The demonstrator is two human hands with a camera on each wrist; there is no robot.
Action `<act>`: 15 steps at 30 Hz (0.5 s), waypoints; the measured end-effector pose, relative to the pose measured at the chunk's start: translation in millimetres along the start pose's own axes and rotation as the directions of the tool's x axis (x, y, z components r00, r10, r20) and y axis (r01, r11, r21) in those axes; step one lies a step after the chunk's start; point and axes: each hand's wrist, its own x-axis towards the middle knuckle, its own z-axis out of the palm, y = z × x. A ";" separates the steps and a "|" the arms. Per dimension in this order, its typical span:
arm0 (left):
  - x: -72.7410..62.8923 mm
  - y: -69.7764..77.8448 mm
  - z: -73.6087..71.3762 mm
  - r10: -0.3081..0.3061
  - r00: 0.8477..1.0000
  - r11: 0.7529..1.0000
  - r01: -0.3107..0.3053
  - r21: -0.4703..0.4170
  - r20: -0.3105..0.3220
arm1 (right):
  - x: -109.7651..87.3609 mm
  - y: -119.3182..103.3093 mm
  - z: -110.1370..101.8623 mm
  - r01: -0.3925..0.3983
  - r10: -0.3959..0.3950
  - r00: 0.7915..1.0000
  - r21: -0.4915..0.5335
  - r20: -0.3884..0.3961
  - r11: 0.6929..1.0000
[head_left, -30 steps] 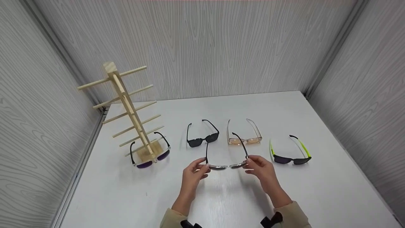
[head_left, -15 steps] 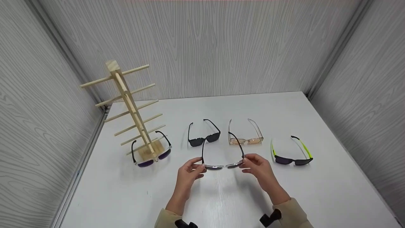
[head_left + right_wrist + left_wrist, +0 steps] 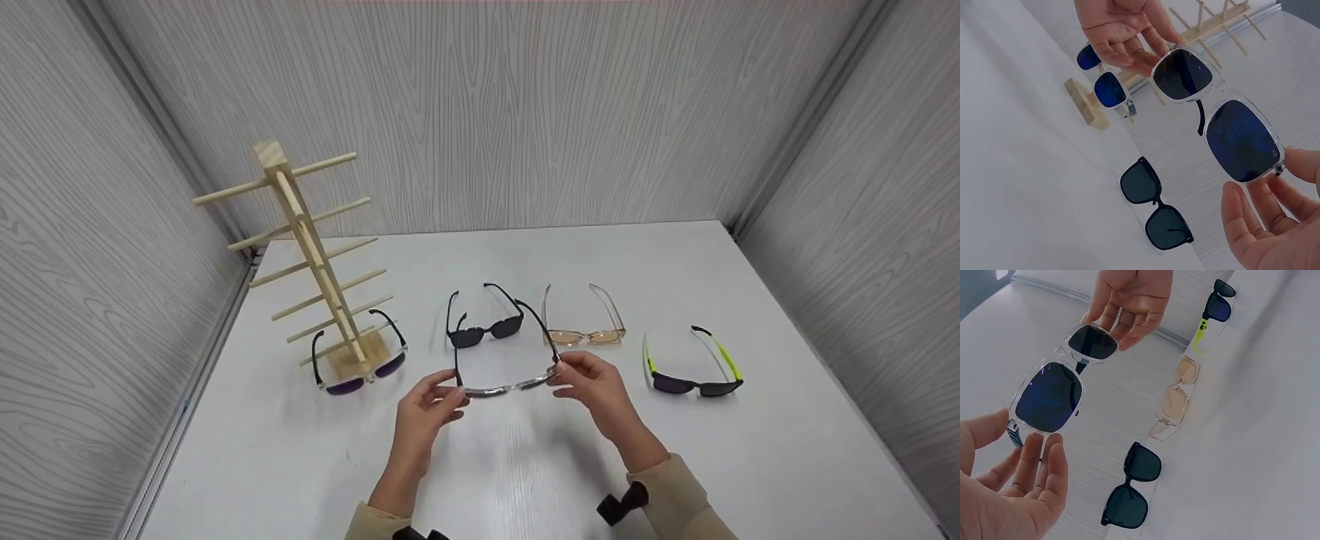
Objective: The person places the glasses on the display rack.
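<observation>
Looks like a walled-in work booth to me: wood-grain panels (image 3: 480, 112) across the frame's left, top and right, grey strips (image 3: 812, 112) down their upper corners, white table (image 3: 795, 450) below.

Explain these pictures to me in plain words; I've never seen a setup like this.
There is no machine here: a person works with two bare hands. The wide picture comes from a camera worn on the head, looking forward and down. The two closer ones come from cameras worn on the left and right wrists.

The left hand and right hand hold clear-framed glasses with dark lenses, one at each end, above the white table.

On the table, in the wide view, a wooden rack stands at left, with another pair of glasses at its lower end. Further right lie black sunglasses, peach-tinted glasses and sunglasses with yellow-green arms.
</observation>
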 end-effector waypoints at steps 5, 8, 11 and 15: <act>-1.9 6.3 -7.7 0.021 0.999 1.000 -0.021 0.006 -0.024 | 3.9 -3.1 9.7 0.018 -0.018 1.000 0.000 0.019 1.000; -3.6 9.6 -13.0 0.014 0.999 1.000 -0.014 0.015 -0.036 | 5.5 -3.3 16.2 0.021 -0.021 0.999 -0.007 0.024 1.000; -5.6 13.2 -18.6 0.020 0.998 1.000 -0.019 0.022 -0.053 | 7.0 -4.2 23.1 0.036 -0.035 0.998 -0.011 0.043 0.999; -7.7 18.8 -25.4 0.031 0.997 0.999 -0.029 0.021 -0.075 | 9.4 -7.3 31.5 0.072 -0.071 0.994 -0.010 0.077 0.997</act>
